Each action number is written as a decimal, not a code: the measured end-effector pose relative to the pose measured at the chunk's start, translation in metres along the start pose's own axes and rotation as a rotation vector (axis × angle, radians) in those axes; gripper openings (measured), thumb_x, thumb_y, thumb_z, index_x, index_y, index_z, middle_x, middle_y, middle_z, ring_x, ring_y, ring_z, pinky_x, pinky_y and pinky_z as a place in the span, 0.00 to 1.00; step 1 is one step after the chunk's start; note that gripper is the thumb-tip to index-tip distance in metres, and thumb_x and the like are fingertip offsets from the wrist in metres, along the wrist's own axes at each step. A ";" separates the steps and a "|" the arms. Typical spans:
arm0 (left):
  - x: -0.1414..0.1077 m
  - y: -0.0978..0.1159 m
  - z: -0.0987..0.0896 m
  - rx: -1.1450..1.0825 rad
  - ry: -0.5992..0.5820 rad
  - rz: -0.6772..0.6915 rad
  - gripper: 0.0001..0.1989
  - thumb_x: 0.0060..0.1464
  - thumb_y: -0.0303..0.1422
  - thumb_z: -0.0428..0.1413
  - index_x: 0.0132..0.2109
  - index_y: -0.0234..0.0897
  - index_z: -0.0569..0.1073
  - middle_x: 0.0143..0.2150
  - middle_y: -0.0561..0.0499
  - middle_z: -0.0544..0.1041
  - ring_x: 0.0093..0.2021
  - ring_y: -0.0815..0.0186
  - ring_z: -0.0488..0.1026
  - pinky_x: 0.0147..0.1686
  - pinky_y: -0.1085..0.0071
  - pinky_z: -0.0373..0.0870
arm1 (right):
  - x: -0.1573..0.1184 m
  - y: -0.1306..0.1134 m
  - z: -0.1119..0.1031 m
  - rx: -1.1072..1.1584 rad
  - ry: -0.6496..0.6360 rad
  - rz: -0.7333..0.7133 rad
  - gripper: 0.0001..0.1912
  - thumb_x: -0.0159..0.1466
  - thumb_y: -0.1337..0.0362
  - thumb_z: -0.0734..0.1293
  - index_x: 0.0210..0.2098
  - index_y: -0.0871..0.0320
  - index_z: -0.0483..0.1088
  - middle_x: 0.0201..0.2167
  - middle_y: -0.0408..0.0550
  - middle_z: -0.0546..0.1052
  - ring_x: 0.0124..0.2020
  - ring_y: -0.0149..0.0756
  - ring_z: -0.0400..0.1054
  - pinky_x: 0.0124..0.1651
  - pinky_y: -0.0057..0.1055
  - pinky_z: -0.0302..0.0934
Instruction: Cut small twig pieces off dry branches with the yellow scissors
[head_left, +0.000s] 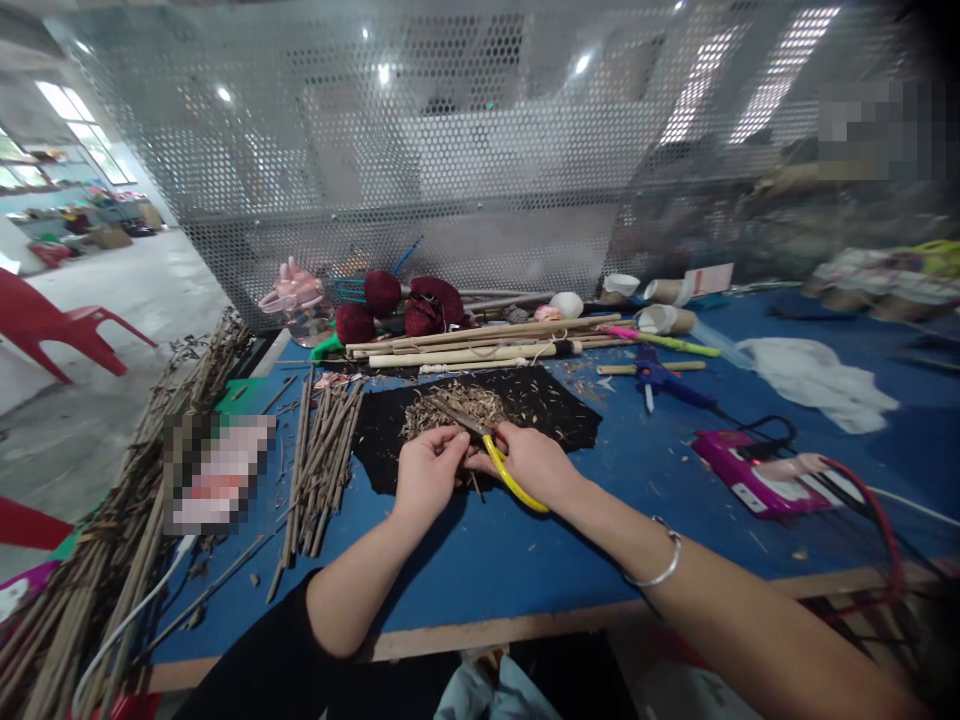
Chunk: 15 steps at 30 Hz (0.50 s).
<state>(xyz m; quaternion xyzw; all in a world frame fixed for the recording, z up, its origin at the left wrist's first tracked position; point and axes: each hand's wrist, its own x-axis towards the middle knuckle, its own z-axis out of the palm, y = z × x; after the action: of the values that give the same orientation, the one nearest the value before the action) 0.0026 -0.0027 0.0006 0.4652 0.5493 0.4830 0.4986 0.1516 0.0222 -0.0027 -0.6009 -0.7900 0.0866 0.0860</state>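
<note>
Scissors (pixel 489 442) with yellow handles sit in my right hand (pixel 531 465), its fingers closed round the grips, the blades lying over a heap of dry clippings (pixel 480 402) and just beside my left hand (pixel 429 470). That hand has thumb and fingertips pinched together; whatever is between them is too small to tell. With the blades so near, a careless squeeze could nick a fingertip, and a brittle piece could spring away if cut under strain. Beneath the heap, the black cloth (pixel 379 445) looks loose on the blue tabletop (pixel 600 555), so a tug at its edge could spill scraps toward the cut twigs (pixel 324 460) on my left. Farther right, snagging the cord (pixel 739 421) could drag the blue glue gun (pixel 667 384) and, if it is hot, scorch something.
</note>
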 end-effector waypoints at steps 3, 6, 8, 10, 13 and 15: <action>-0.001 0.001 0.001 -0.009 0.012 -0.011 0.17 0.45 0.41 0.55 0.37 0.31 0.74 0.25 0.49 0.74 0.20 0.73 0.66 0.14 0.81 0.59 | 0.001 0.000 -0.002 0.003 0.016 -0.009 0.25 0.53 0.39 0.57 0.28 0.56 0.63 0.24 0.48 0.73 0.26 0.38 0.68 0.24 0.27 0.46; -0.001 0.003 0.000 -0.051 0.032 0.008 0.18 0.46 0.42 0.54 0.40 0.32 0.73 0.27 0.49 0.75 0.20 0.74 0.66 0.14 0.81 0.60 | 0.000 0.001 -0.006 0.030 0.047 -0.007 0.24 0.52 0.39 0.58 0.27 0.55 0.62 0.23 0.46 0.72 0.26 0.37 0.68 0.24 0.27 0.46; -0.001 0.003 0.000 -0.081 0.041 0.022 0.19 0.46 0.42 0.54 0.41 0.33 0.73 0.28 0.49 0.75 0.20 0.74 0.65 0.14 0.81 0.60 | -0.001 0.001 -0.009 0.034 0.074 0.001 0.24 0.51 0.40 0.60 0.29 0.55 0.62 0.24 0.45 0.72 0.27 0.38 0.68 0.25 0.27 0.47; -0.002 0.003 0.000 -0.100 0.030 0.042 0.18 0.46 0.43 0.54 0.40 0.33 0.73 0.28 0.49 0.74 0.20 0.74 0.65 0.14 0.81 0.60 | -0.004 0.000 -0.010 0.043 0.094 -0.012 0.25 0.50 0.41 0.62 0.33 0.55 0.62 0.26 0.46 0.73 0.29 0.39 0.69 0.26 0.28 0.48; -0.001 0.001 0.000 -0.103 -0.005 0.076 0.17 0.47 0.43 0.53 0.33 0.31 0.73 0.24 0.50 0.72 0.19 0.74 0.64 0.15 0.80 0.61 | -0.007 -0.003 -0.011 0.076 0.105 -0.055 0.28 0.48 0.42 0.64 0.38 0.56 0.61 0.30 0.48 0.72 0.33 0.40 0.69 0.29 0.28 0.51; -0.001 -0.001 0.000 -0.101 -0.019 0.088 0.17 0.47 0.43 0.53 0.30 0.31 0.73 0.22 0.51 0.70 0.17 0.75 0.62 0.15 0.80 0.61 | -0.008 -0.004 -0.010 0.085 0.111 -0.077 0.29 0.47 0.41 0.65 0.37 0.57 0.61 0.32 0.49 0.72 0.34 0.41 0.68 0.30 0.28 0.52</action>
<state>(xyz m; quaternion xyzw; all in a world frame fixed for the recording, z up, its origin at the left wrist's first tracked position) 0.0024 -0.0036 -0.0003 0.4677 0.4983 0.5272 0.5050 0.1524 0.0138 0.0079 -0.5699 -0.8019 0.0834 0.1586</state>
